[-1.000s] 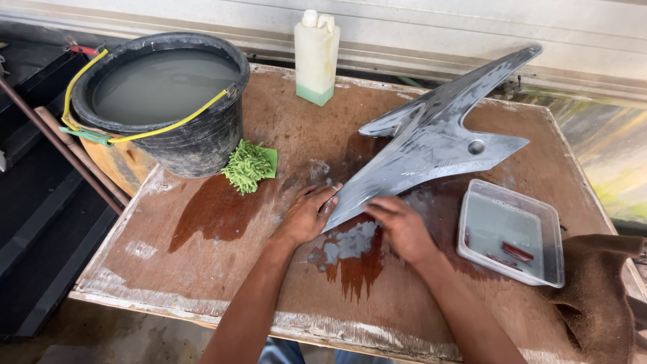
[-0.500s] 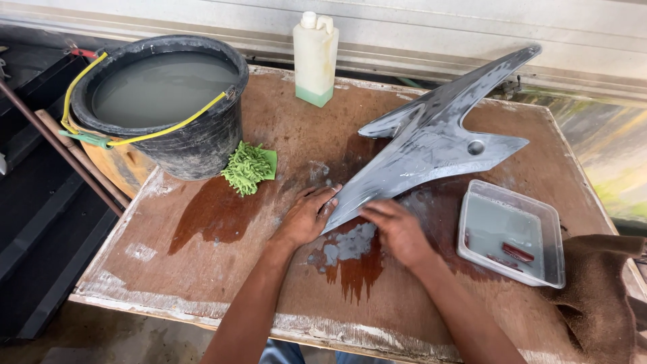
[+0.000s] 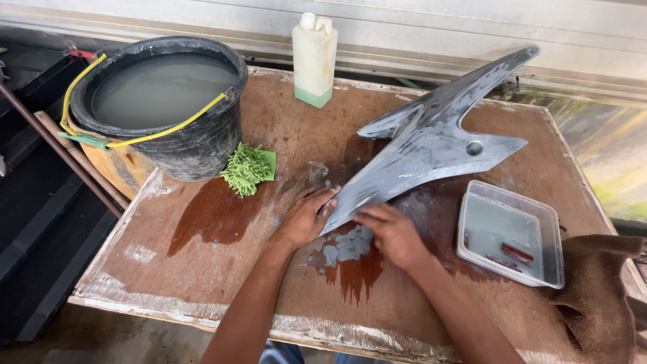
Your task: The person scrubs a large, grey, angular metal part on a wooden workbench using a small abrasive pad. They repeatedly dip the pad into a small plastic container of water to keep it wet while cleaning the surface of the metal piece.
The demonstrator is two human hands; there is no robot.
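Note:
A grey, angular plastic panel (image 3: pixel 431 145) with pointed wings and one round hole lies wet on a brown wooden table (image 3: pixel 202 269). My left hand (image 3: pixel 306 217) rests flat on the table against the panel's near pointed tip and steadies it. My right hand (image 3: pixel 391 232) presses down on the panel's lower edge near that tip, fingers bent; whatever lies under the palm is hidden. Grey slurry and dark wet patches spread on the wood beneath both hands.
A black bucket (image 3: pixel 202 141) of grey water with a yellow handle stands at the back left, a green fuzzy cloth (image 3: pixel 248 168) beside it. A pale bottle (image 3: pixel 314 59) stands at the back. A clear tray (image 3: pixel 512 232) of water sits right, by a brown rag (image 3: pixel 596 296).
My right hand has slid a little along the panel's lower edge. The left hand and the panel stay where they were.

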